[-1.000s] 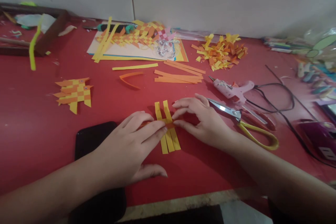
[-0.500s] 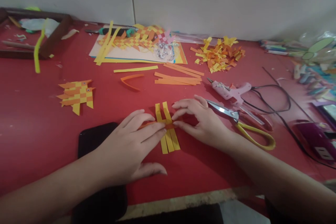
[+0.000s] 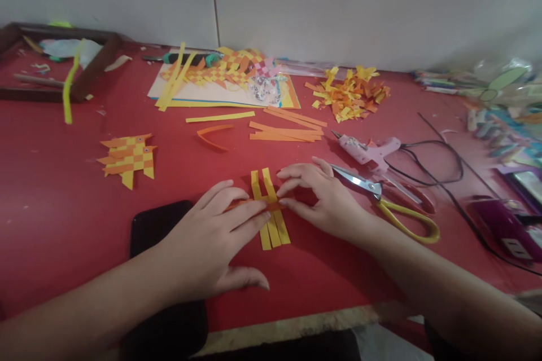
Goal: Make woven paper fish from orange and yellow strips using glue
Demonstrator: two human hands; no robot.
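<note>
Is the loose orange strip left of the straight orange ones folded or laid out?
Folded, but not pressed shut: the orange strip bends at its left end, and its two arms spread apart like a V.

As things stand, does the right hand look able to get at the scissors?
Probably yes: the scissors lie right beside the right hand, and nothing seems to cover their yellow handle. The fingertips point away, toward the yellow strips, so the hand would likely need to turn back.

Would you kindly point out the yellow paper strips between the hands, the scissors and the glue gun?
Yellow paper strips (image 3: 274,230): head view, lower part of the middle strip.
Scissors (image 3: 375,186): head view, metal near the pivot.
Glue gun (image 3: 359,150): head view, pink body.
</note>
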